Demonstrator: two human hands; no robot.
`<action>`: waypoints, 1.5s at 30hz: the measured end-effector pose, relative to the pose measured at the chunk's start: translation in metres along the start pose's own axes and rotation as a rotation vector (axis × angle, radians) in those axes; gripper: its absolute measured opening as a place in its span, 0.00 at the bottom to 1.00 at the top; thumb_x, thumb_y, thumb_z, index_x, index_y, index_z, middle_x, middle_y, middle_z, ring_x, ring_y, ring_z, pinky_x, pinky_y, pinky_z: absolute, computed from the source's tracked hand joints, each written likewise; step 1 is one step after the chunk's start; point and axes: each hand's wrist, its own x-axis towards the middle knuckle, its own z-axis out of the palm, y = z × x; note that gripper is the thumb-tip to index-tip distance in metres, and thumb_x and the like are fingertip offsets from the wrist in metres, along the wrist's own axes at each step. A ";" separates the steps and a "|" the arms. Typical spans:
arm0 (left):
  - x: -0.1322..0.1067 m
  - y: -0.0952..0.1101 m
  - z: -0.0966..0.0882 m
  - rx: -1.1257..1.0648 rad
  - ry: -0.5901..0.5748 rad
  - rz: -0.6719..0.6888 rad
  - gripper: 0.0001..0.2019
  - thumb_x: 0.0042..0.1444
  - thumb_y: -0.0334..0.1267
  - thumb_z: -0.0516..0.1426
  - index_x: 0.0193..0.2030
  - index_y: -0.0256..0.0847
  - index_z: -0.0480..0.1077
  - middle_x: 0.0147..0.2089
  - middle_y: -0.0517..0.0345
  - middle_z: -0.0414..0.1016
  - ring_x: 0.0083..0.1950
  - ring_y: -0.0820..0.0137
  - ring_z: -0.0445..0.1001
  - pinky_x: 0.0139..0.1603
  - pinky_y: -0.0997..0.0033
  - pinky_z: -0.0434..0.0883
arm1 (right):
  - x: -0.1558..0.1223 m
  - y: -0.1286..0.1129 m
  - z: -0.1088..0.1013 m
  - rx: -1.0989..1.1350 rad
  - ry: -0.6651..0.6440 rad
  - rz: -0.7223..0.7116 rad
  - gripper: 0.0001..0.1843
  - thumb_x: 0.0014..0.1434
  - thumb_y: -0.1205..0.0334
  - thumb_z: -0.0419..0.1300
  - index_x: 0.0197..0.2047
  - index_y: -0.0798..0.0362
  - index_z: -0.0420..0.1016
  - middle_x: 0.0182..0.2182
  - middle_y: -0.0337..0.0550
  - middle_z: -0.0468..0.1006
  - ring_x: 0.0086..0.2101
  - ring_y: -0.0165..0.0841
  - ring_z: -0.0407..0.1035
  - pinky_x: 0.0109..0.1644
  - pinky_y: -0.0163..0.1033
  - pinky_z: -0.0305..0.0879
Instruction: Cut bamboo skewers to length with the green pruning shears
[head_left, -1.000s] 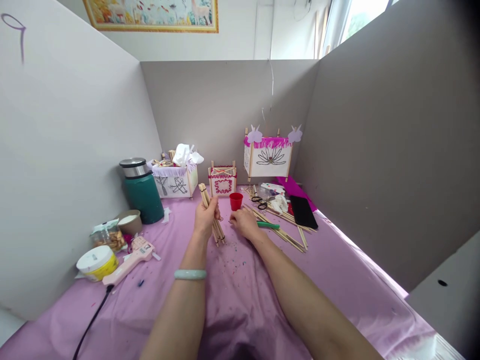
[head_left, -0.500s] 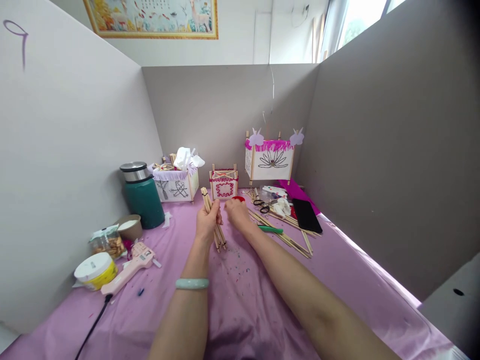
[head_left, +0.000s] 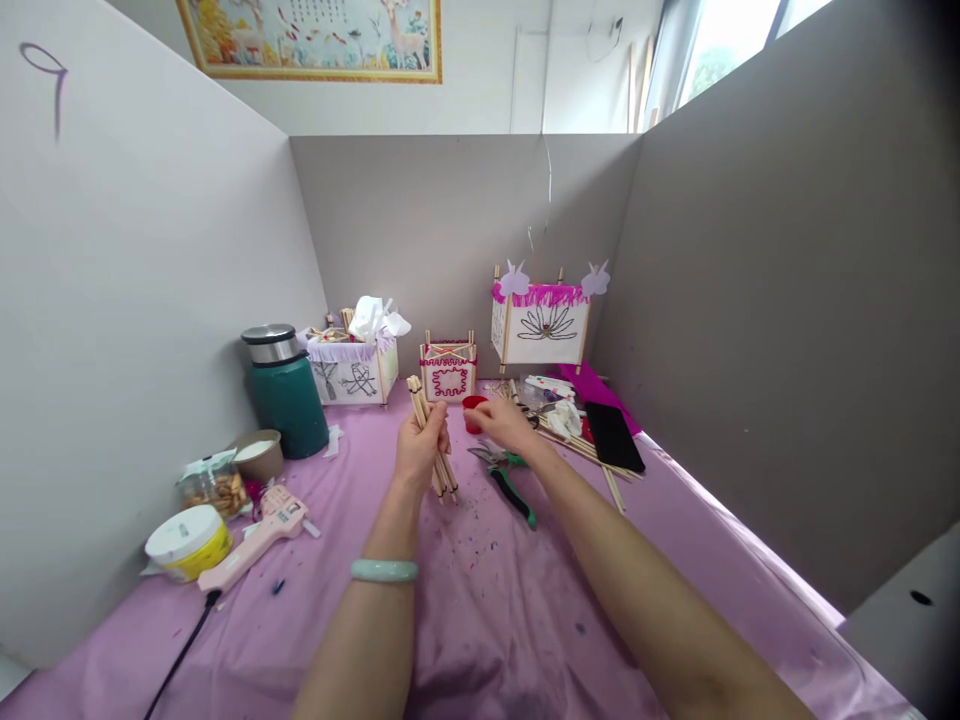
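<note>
1. Centrally, the left hand point(head_left: 421, 452), wearing a pale jade bangle point(head_left: 384, 571), wraps its fingers tightly around a bundle of thin wooden sticks point(head_left: 442, 476). The bundle sits tilted in front of the body, its lower ends close to the lilac cloth point(head_left: 480, 640).
2. The right hand point(head_left: 506, 422) is relaxed, its fingers loosely extended and pinching nothing. It hovers just beside a red plastic cup point(head_left: 471, 412) and above green-handled pruning shears point(head_left: 504, 480) lying on the cloth.
3. Beyond them stand two stick-framed paper lanterns point(head_left: 540, 332); a pink hot glue gun point(head_left: 259, 537) lies to the left.
4. A snug grip, with the stick ends kept level, would likely stop the bundle from sliding apart.
</note>
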 end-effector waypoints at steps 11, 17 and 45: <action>-0.010 0.002 0.011 0.002 -0.117 -0.004 0.20 0.45 0.46 0.65 0.41 0.40 0.66 0.21 0.68 0.66 0.22 0.78 0.66 0.23 0.79 0.64 | -0.047 -0.009 0.064 0.461 -0.073 -0.072 0.02 0.53 0.68 0.61 0.29 0.56 0.74 0.23 0.36 0.72 0.24 0.27 0.63 0.29 0.31 0.54; -0.008 0.000 0.011 -0.068 -0.085 -0.042 0.22 0.46 0.48 0.64 0.44 0.39 0.67 0.25 0.66 0.68 0.22 0.78 0.66 0.24 0.77 0.66 | -0.048 -0.006 0.070 0.422 0.045 -0.159 0.04 0.55 0.65 0.61 0.30 0.56 0.75 0.25 0.38 0.72 0.27 0.29 0.63 0.31 0.32 0.55; 0.004 0.003 0.010 0.137 -0.022 -0.026 0.20 0.41 0.49 0.66 0.33 0.37 0.67 0.22 0.65 0.67 0.23 0.75 0.68 0.26 0.74 0.69 | -0.044 -0.002 0.068 0.325 -0.076 -0.139 0.05 0.54 0.63 0.61 0.31 0.56 0.75 0.26 0.36 0.73 0.27 0.28 0.64 0.31 0.31 0.55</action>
